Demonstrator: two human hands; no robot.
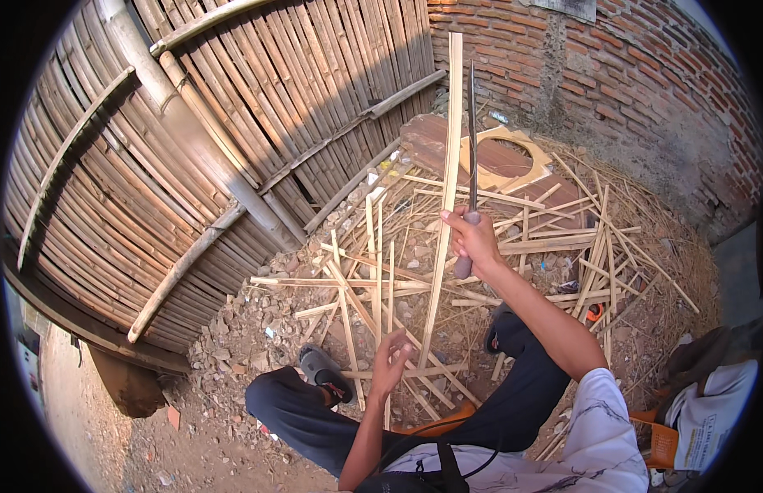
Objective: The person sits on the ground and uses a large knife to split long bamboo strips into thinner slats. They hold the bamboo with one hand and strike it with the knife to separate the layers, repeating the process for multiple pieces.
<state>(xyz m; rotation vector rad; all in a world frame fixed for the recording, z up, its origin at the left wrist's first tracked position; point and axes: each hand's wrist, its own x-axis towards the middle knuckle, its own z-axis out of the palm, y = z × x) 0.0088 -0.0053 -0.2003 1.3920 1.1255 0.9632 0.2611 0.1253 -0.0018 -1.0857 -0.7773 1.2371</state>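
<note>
My right hand (478, 245) is closed round the handle of a long, dark-bladed knife like a machete (473, 123), its blade pointing up and away. The same hand's thumb and fingertips pinch a long, pale bamboo strip (451, 140) that stands upright beside the blade, its lower end down near my feet. Lower and to the left, my left hand (390, 361) is raised with fingers apart and slightly curled; nothing shows in it. Loose split bamboo strips (347, 316) lie crisscrossed on the ground around and beyond both hands.
A bamboo slat wall (316, 99) rises at left, and a brick wall (636, 90) at far right. Near their corner lies a board with a round hole (546, 162). My shoes (322, 370) rest on rubble among strips. A white sack (714, 415) sits at lower right.
</note>
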